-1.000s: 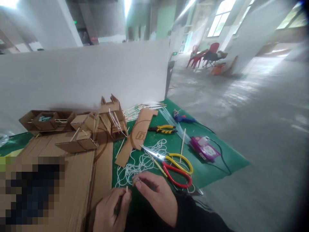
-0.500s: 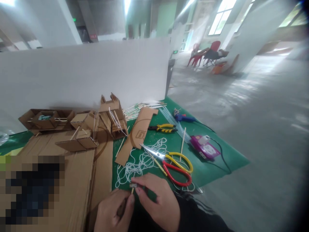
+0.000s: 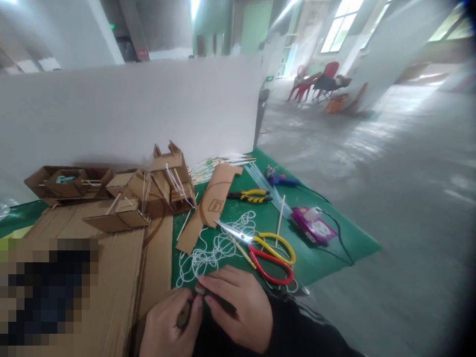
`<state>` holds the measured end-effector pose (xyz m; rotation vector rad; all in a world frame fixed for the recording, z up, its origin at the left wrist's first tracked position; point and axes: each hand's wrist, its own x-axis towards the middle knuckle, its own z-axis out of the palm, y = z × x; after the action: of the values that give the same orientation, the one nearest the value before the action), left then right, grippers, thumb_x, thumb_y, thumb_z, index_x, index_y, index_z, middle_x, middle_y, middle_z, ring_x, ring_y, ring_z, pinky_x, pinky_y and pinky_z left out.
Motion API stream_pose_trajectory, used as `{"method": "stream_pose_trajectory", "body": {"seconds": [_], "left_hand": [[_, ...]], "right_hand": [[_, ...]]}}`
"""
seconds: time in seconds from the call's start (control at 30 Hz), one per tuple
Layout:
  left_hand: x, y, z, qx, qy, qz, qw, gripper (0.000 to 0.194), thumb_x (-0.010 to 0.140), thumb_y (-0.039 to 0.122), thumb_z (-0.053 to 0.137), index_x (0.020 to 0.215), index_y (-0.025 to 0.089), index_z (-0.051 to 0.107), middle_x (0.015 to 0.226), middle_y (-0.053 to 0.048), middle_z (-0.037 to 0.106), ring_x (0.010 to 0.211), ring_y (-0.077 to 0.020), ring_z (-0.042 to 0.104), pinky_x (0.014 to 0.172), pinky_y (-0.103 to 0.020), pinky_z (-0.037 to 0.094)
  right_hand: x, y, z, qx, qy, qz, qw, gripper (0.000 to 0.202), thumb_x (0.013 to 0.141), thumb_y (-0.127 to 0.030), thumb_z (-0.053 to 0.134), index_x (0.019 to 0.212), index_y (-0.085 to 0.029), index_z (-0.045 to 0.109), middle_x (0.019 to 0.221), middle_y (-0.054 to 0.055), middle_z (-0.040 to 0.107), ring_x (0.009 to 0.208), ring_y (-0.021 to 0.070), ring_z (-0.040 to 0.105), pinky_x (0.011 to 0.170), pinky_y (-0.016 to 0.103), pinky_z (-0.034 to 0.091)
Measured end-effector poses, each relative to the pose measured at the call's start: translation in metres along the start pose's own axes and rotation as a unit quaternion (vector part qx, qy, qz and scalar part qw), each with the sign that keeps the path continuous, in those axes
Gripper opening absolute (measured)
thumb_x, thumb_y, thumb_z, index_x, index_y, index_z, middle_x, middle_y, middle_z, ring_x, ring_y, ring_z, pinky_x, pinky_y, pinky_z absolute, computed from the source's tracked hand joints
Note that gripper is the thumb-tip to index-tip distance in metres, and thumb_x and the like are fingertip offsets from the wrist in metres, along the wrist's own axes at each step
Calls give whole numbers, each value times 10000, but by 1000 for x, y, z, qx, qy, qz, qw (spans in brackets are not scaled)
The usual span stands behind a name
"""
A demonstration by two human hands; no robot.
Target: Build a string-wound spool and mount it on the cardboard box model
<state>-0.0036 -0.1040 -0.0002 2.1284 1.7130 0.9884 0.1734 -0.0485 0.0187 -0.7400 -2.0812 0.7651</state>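
Note:
My left hand (image 3: 169, 320) is closed in a pinch low in the head view, its thumb and forefinger on a thin wooden stick that is now almost hidden by the fingers. Against it, my right hand (image 3: 240, 307) pinches a small grey metal-looking piece (image 3: 200, 288) between thumb and forefinger; its kind is too small to make out. Both sets of fingertips nearly meet. Just beyond them lies a loose tangle of white string (image 3: 208, 259). Scissors (image 3: 245, 239) with one yellow and one red handle rest open to the right of the string.
Cardboard sheets (image 3: 111, 277) cover the left side, with cardboard models (image 3: 173, 183) behind. Farther back are a cardboard strip (image 3: 211, 206), pliers (image 3: 249, 196), thin sticks (image 3: 211, 166), clear glue sticks (image 3: 266, 186), a blue glue gun (image 3: 282, 180) and a purple power strip (image 3: 314, 228).
My hands have moved slightly left and closer together. The bit of stick that showed between the fingertips is now covered, and the grey piece sits nearer my left thumb.

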Motion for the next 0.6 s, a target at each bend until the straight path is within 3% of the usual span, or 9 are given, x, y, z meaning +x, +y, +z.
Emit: {"method": "stream_pose_trajectory", "body": {"seconds": [0.27, 0.47, 0.6], "left_hand": [[4, -4, 0, 56, -5, 52, 997, 179, 965, 244, 488, 829, 234, 604, 718, 9, 651, 664, -144, 659, 591, -204, 492], [-2, -10, 2, 112, 14, 39, 993, 153, 959, 259, 465, 930, 237, 614, 783, -9, 633, 658, -157, 668, 568, -226, 503], [-3, -13, 4, 135, 20, 45, 990, 169, 956, 234, 441, 933, 238, 608, 790, -7, 622, 645, -150, 672, 550, -224, 504]], "right_hand": [[-1, 0, -6, 78, 28, 96, 992, 167, 882, -206, 584, 998, -161, 696, 889, 67, 723, 825, 177, 664, 746, 282, 523], [0, 2, -6, 93, -31, 166, 981, 152, 832, -184, 649, 976, -180, 700, 850, 21, 729, 752, 151, 658, 704, 246, 495], [-1, 4, -3, 98, -38, 184, 977, 150, 814, -167, 682, 961, -183, 704, 843, 8, 731, 747, 143, 657, 715, 233, 488]]}}
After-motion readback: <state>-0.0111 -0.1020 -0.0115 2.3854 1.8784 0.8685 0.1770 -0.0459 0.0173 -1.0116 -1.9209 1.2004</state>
